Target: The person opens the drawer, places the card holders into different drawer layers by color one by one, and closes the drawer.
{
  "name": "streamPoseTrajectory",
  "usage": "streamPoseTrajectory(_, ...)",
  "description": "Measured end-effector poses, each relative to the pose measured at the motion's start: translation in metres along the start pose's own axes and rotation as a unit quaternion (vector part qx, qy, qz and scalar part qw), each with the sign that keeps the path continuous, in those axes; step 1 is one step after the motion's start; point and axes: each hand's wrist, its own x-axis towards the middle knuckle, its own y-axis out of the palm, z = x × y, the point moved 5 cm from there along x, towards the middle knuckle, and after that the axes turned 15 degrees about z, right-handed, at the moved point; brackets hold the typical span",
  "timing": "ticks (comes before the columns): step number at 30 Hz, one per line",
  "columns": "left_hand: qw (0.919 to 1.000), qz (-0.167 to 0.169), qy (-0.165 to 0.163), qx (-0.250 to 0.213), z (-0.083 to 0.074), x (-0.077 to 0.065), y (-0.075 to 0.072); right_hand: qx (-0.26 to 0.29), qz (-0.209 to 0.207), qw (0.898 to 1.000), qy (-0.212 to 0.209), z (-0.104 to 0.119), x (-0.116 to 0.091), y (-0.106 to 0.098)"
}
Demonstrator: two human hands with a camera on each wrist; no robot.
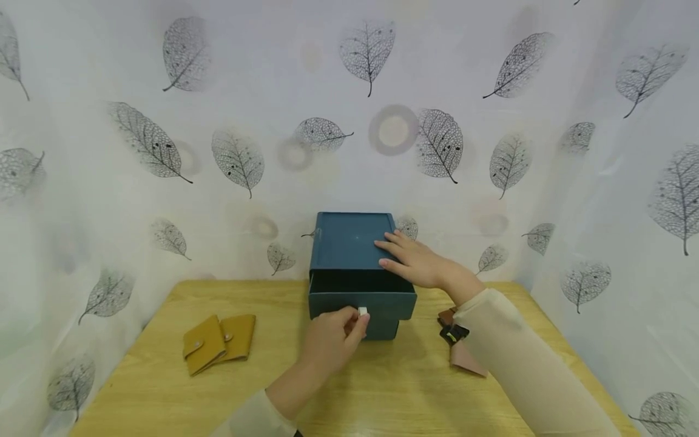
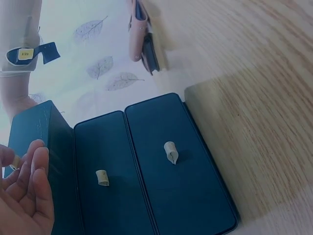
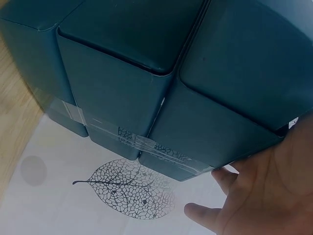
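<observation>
A dark teal drawer unit stands at the back of the table, its top drawer pulled partway out. My left hand pinches the small white pull tab on that drawer's front between thumb and finger. Two lower drawers are closed in the left wrist view, each bearing a white tab. My right hand lies with fingers spread and fairly straight over the right edge of the unit's top. From the right wrist view, that hand is seen against the unit's side.
Two mustard-yellow wallets overlap on the table's left side. At the right lie a brown item and a pink wallet, partly hidden by the right sleeve. A leaf-print curtain hangs behind the wooden table.
</observation>
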Motion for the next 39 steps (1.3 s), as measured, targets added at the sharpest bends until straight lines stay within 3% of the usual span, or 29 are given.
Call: streamPoseTrajectory(39, 0.9997, 0.003, 0.023, 0.01, -0.011, -0.015, -0.006, -0.003, -0.007, 1.0, 0.006, -0.002, 0.001, 0.002)
